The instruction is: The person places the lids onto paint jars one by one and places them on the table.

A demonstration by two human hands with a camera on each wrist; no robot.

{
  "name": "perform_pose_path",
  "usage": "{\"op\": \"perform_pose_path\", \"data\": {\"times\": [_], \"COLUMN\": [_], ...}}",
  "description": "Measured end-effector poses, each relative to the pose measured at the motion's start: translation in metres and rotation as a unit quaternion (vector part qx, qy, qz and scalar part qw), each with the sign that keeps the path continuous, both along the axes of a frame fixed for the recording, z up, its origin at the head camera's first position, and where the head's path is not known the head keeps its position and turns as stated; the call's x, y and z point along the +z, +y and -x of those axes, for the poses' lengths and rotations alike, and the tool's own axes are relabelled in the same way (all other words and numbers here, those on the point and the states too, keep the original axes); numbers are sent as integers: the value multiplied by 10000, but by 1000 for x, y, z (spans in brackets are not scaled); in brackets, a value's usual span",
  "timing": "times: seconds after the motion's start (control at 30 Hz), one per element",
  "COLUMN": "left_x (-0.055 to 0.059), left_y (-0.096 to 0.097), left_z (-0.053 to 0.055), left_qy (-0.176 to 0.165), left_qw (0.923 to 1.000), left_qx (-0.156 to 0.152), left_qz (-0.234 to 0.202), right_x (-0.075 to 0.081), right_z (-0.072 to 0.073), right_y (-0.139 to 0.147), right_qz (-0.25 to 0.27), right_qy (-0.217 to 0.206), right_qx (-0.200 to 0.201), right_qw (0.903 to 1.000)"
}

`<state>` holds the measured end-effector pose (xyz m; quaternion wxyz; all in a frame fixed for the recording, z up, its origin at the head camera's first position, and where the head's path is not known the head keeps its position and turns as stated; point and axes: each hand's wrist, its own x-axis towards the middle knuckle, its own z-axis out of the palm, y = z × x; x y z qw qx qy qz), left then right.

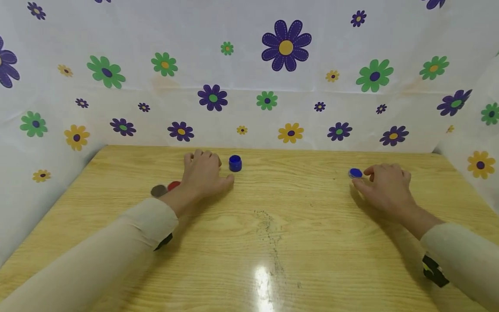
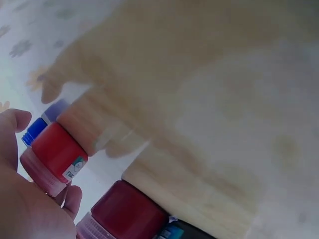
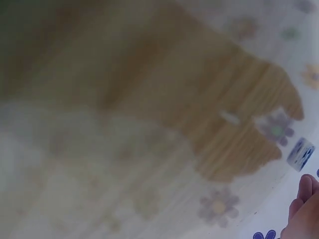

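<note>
My left hand reaches over a red paint jar with a clear cap, which stands upright on the table and is hidden beneath the hand in the head view. The thumb is spread away from that jar, towards an uncapped blue paint jar. Under the left forearm are a dark red paint jar and a blackish one. On the right, a clear lid with a blue centre lies on the table. Beside it is my right hand, thumb and forefinger parted close to the lid's edge.
The table has a glossy wood-grain top with a trail of dark specks near its middle. A white cloth with printed flowers rises behind the table and along both sides.
</note>
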<state>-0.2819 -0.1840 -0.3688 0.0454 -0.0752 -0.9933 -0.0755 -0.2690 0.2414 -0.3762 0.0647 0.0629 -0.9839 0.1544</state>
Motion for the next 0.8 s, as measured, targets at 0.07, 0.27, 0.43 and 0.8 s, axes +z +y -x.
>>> {"op": "perform_pose_path", "data": {"times": [0.07, 0.27, 0.43, 0.8], "left_x": [2, 8, 10, 6], "left_y": [1, 9, 14, 18], "left_z": [5, 16, 21, 19], "left_qy": [-56, -172, -315, -163], "left_qw": [10000, 9998, 9995, 9995], "left_qx": [-11, 6, 28, -115], "left_qz": [-24, 33, -19, -262], "right_x": [0, 0, 1, -5], "right_z": [3, 10, 14, 19], "right_y": [1, 1, -1, -2], "right_qz": [-37, -24, 16, -90], "right_qy": [-65, -219, -263, -377], "right_qx": [-39, -82, -27, 30], "right_qw": [10000, 9997, 9996, 9992]}}
